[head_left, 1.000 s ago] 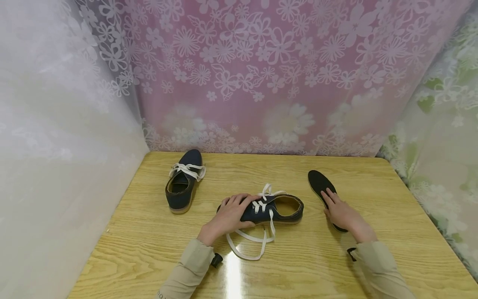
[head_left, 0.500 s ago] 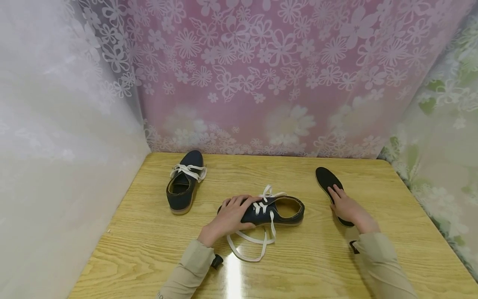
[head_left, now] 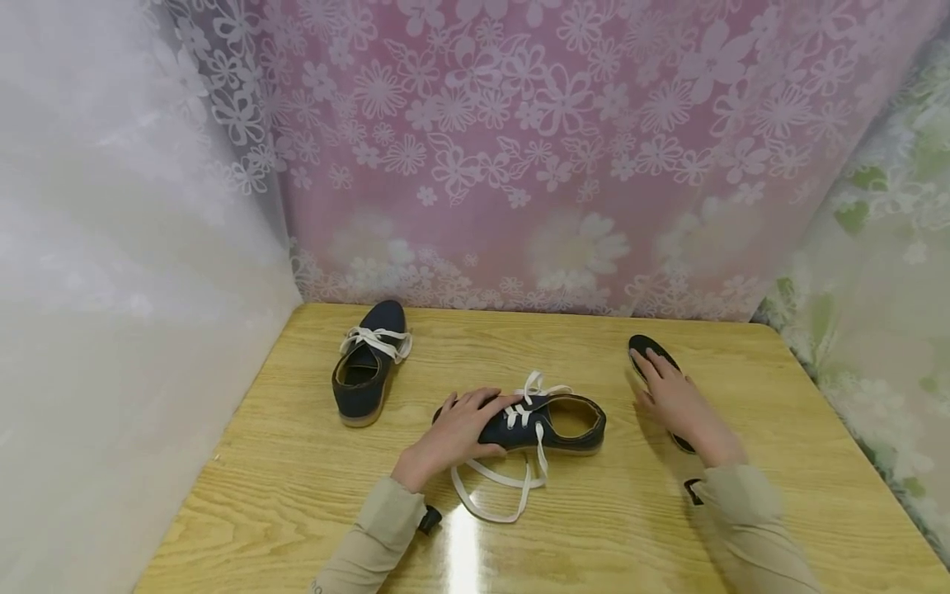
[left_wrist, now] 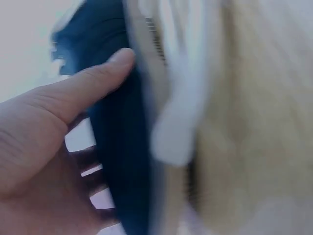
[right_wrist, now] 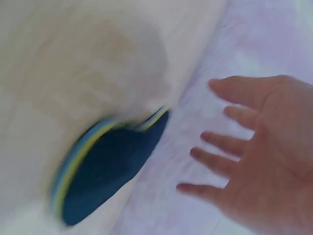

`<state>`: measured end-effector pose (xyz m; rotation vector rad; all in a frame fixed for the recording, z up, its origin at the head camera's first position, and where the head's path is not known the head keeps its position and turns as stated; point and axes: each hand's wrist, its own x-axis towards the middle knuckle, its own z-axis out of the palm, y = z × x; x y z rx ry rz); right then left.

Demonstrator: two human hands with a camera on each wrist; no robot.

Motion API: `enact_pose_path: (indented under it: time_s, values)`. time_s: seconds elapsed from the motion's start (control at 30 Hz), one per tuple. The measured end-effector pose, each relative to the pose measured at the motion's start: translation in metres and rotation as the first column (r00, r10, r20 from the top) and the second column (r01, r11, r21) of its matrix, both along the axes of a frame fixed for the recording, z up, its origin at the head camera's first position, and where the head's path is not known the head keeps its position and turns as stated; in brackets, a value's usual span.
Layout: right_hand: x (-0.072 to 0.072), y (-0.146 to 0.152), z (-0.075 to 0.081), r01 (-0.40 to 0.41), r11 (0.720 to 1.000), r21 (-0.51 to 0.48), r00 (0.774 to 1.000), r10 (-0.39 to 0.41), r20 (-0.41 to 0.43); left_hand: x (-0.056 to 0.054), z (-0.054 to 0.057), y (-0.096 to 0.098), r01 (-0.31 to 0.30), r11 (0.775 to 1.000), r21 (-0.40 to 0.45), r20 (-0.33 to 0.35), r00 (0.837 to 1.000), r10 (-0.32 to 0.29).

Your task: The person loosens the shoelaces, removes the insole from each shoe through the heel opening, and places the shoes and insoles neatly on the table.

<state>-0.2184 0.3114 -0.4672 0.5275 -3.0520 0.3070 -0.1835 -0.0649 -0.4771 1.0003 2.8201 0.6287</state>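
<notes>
A dark navy lace-up shoe (head_left: 512,433) lies in the middle of the table, its toe to the left and its white laces hanging loose. My left hand (head_left: 451,429) grips its toe end from above, thumb on the near side and fingers over the far side; the left wrist view shows the thumb (left_wrist: 95,85) on the dark upper. At the right lies a black insole (right_wrist: 110,169), edged in yellow and blue. My right hand (head_left: 679,408) hovers over it with fingers extended; in the right wrist view they are spread and hold nothing.
A second navy shoe (head_left: 364,384) with tied white laces stands at the back left. One loose lace (head_left: 493,518) loops over the table (head_left: 579,528) in front. Patterned curtains (head_left: 475,206) close off the back and sides.
Under my right hand the insole slid to the right and slightly back. The right hand has since shifted forward and left over it. My left hand stays on the shoe.
</notes>
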Motion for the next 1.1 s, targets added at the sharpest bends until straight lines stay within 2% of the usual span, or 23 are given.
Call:
enact_pose_path:
  time_s: [0.07, 0.17, 0.3, 0.37, 0.47, 0.57, 0.67, 0.77, 0.83, 0.97, 1.1]
  values:
    - [-0.003, -0.016, 0.006, -0.069, 0.995, -0.076, 0.998, 0.068, -0.010, 0.003, 0.007, -0.002, -0.011, 1.000, -0.020, -0.008, 1.000, 0.011]
    - [-0.009, -0.040, 0.012, -0.160, 0.970, -0.185, 0.985, 0.168, 0.032, 0.011, 0.023, -0.005, -0.039, 0.999, -0.027, -0.071, 0.997, 0.037]
    - [-0.019, -0.066, 0.018, -0.268, 0.914, -0.306, 0.944, 0.312, 0.108, 0.028, 0.040, -0.008, -0.036, 0.999, 0.015, -0.149, 0.988, 0.037]
    - [-0.025, -0.076, 0.019, -0.312, 0.874, -0.373, 0.905, 0.393, 0.163, 0.037, 0.043, -0.009, 0.006, 0.999, 0.035, -0.144, 0.990, -0.001]
    - [-0.033, -0.087, 0.018, -0.342, 0.823, -0.453, 0.827, 0.492, 0.271, 0.049, 0.041, -0.007, 0.077, 0.997, 0.013, -0.099, 0.992, -0.076]
    - [-0.040, -0.093, 0.016, -0.348, 0.802, -0.486, 0.752, 0.549, 0.366, 0.057, 0.031, -0.001, 0.136, 0.990, -0.048, -0.051, 0.989, -0.138]
    - [-0.044, -0.096, 0.012, -0.335, 0.798, -0.502, 0.704, 0.565, 0.429, 0.065, 0.019, 0.004, 0.161, 0.983, -0.087, -0.011, 0.987, -0.163]
    - [-0.045, -0.098, 0.009, -0.300, 0.796, -0.525, 0.682, 0.564, 0.465, 0.072, 0.010, 0.006, 0.164, 0.982, -0.099, -0.002, 0.986, -0.165]
    - [-0.045, -0.099, 0.008, -0.273, 0.800, -0.535, 0.679, 0.554, 0.481, 0.075, 0.006, 0.005, 0.160, 0.983, -0.096, -0.007, 0.987, -0.161]
    - [-0.043, -0.101, 0.006, -0.196, 0.821, -0.537, 0.686, 0.506, 0.523, 0.078, 0.002, 0.003, 0.128, 0.987, -0.093, -0.041, 0.990, -0.133]
    - [-0.041, -0.101, 0.005, -0.147, 0.834, -0.532, 0.694, 0.470, 0.546, 0.078, 0.001, 0.003, 0.040, 0.994, -0.107, -0.114, 0.992, -0.052]
